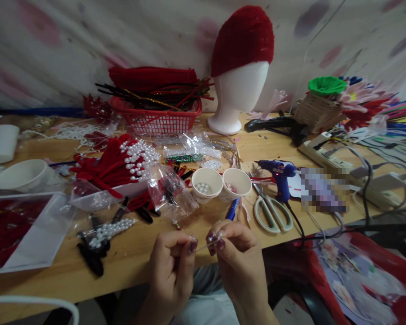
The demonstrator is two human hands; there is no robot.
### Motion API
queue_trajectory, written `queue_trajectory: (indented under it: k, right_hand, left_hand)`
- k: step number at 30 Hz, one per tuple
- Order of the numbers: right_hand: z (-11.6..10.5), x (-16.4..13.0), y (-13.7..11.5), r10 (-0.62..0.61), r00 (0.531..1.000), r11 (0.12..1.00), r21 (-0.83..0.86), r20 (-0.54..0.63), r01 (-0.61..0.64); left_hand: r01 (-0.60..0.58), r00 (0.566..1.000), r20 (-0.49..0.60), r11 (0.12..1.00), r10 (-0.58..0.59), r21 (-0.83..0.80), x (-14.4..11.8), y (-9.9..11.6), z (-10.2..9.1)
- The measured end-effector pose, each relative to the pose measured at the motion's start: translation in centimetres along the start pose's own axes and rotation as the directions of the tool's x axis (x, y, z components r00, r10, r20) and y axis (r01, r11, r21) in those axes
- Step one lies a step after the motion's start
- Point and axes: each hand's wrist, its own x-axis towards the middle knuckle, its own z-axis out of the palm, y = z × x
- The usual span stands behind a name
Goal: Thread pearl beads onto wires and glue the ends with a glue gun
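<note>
I have the thin pale strand (205,246) between the two hands, over the front edge of the wooden table (131,266). The right hand (242,259) pinches it between thumb and finger; the left hand (172,262) has thumb and finger together at the other end, though I can't tell whether they grip it. The long axis runs crosswise, rising in my view toward the right hand. I see room below, toward the lap (203,307); ahead it is tighter, with the blue marker (232,209) just beyond the right hand and two paper cups (208,176) past that. Scissors (275,221) lie to the right, pearl-trimmed clips (110,232) to the left.
</note>
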Motion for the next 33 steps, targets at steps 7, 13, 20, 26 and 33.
queue_trajectory:
  k: [7,13,20,26,33]
  right_hand:
    - [-1.2,-0.2,0.4,-0.016,0.997,0.998,-0.059,0.070,0.020]
    - [-1.2,0.0,0.5,-0.049,0.995,0.994,-0.097,0.085,0.057]
    - [-1.7,0.4,0.7,-0.150,0.987,0.979,-0.130,0.059,0.157]
    - [-1.2,0.1,0.6,-0.181,0.983,0.971,-0.159,0.014,0.181]
    - [-0.9,-0.1,0.7,-0.223,0.972,0.960,-0.159,0.073,0.232]
  left_hand:
    - [-0.008,1.000,0.024,1.000,0.008,0.002,0.0,-0.2,-0.1]
    - [-0.008,1.000,0.024,1.000,0.008,0.009,0.2,-0.3,0.1]
    - [-0.106,0.990,0.099,0.994,0.103,0.022,0.6,-1.1,-0.5]
    - [-0.001,1.000,0.022,0.999,0.000,0.038,0.2,-0.6,0.2]
    - [-0.017,0.999,0.028,0.999,0.016,0.046,0.2,-0.8,0.3]
